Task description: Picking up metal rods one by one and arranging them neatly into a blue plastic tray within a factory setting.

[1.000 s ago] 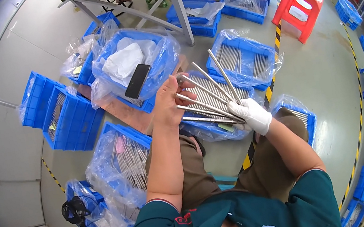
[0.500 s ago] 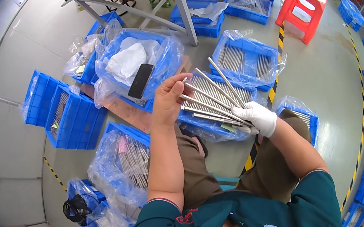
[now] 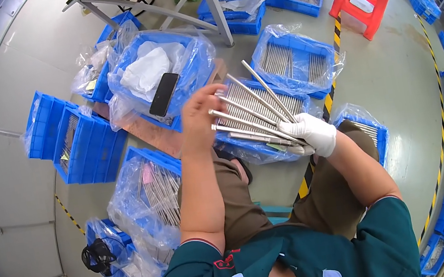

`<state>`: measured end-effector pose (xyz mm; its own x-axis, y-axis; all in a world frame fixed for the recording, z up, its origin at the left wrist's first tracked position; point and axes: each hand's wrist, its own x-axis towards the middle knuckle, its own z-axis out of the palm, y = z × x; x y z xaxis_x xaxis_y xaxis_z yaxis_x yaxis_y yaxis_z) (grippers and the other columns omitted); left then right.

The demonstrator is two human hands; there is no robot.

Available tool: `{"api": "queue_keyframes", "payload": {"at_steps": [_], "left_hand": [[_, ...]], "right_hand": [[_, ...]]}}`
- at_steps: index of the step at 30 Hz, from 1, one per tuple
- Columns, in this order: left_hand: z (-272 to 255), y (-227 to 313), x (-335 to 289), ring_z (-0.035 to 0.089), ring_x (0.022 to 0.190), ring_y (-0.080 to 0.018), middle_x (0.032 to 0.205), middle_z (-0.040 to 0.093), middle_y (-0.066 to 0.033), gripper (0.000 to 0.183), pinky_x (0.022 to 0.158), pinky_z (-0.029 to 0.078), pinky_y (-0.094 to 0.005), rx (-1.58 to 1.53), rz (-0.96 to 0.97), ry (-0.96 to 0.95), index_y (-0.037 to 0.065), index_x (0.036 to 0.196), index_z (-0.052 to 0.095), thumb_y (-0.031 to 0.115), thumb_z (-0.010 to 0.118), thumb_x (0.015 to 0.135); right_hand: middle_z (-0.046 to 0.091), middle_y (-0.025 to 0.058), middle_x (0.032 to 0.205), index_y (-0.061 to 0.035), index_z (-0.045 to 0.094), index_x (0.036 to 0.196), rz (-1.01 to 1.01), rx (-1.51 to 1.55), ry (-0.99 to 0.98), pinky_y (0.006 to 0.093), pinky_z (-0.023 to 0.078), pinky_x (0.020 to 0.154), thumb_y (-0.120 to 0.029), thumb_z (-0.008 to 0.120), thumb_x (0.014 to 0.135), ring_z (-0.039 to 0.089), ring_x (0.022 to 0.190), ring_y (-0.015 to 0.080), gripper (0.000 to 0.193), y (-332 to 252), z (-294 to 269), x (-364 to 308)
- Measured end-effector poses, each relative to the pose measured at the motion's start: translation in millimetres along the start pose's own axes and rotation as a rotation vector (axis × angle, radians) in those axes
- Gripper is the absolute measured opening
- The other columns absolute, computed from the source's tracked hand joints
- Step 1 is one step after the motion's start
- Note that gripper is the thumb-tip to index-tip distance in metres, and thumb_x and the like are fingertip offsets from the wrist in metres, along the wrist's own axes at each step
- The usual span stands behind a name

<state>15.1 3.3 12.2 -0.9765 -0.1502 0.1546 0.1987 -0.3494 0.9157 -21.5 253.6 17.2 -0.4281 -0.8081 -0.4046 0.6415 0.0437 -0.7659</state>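
My gloved right hand grips several slender metal rods by their near ends. They fan out toward the upper left, over a bag-lined blue crate holding rows of similar rods. My bare left hand is beside the far ends of the fan, with its fingers curled and smeared by motion. Whether those fingers touch a rod cannot be made out. Beyond the near crate, another blue crate holds rods under clear plastic.
A black phone lies on white cloth in a bag-lined crate at the left. More rods fill a crate by my left knee. A red stool stands at the far right, near a table leg and striped floor tape.
My left hand has shifted slightly left and its fingers have blurred at the rod ends. The right hand still holds the fanned rods. The whole view has tilted a little.
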Motion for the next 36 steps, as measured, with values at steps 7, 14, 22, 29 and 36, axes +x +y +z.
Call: {"api": "queue_keyframes", "payload": {"at_steps": [7,14,22,29,36], "left_hand": [[0.0,9.9,1.8,0.048,0.058,-0.0095,0.07,0.055,-0.0039,0.035,0.053,0.037,-0.0194,-0.136,-0.036,-0.051,-0.004,0.108,0.059,0.025,0.06,0.088],[-5.3,11.7,2.0,0.049,0.056,-0.0096,0.066,0.056,-0.0038,0.038,0.053,0.038,-0.0207,-0.114,-0.045,-0.075,-0.002,0.106,0.061,0.03,0.062,0.086],[-9.2,8.7,0.0,0.051,0.057,-0.0098,0.066,0.057,-0.0039,0.04,0.052,0.038,-0.0209,-0.169,-0.038,-0.121,-0.002,0.108,0.06,0.03,0.064,0.084],[20.1,-10.4,-5.5,0.054,0.067,-0.0123,0.081,0.056,-0.0041,0.049,0.058,0.042,-0.0215,-0.066,-0.261,-0.326,-0.003,0.107,0.061,0.029,0.075,0.073],[-5.1,-1.5,3.6,0.044,0.056,-0.0073,0.063,0.048,-0.0001,0.035,0.049,0.032,-0.0198,-0.122,-0.03,-0.09,-0.006,0.107,0.056,0.023,0.061,0.087]], "right_hand": [[0.048,0.0025,0.049,-0.0077,0.057,0.07,0.111,-0.145,-0.078,0.0209,0.023,0.034,-0.04,0.058,0.087,0.036,0.036,0.0066,0.037,5.5,6.0,-0.4],[0.047,0.0025,0.049,-0.0075,0.057,0.07,0.114,-0.151,-0.081,0.0215,0.022,0.034,-0.04,0.058,0.087,0.036,0.036,0.0068,0.037,6.7,7.7,1.8],[0.046,0.002,0.049,-0.007,0.058,0.071,0.135,-0.126,-0.114,0.0212,0.022,0.034,-0.04,0.058,0.087,0.035,0.036,0.0068,0.037,9.6,2.1,2.5],[0.047,0.0014,0.051,-0.002,0.062,0.081,0.135,0.015,-0.2,0.0205,0.022,0.034,-0.04,0.059,0.086,0.036,0.037,0.0062,0.038,6.5,4.3,2.1],[0.047,0.002,0.051,-0.0017,0.062,0.082,0.189,-0.027,-0.205,0.0202,0.022,0.034,-0.04,0.058,0.088,0.036,0.037,0.0063,0.039,7.5,-1.5,0.6]]}}
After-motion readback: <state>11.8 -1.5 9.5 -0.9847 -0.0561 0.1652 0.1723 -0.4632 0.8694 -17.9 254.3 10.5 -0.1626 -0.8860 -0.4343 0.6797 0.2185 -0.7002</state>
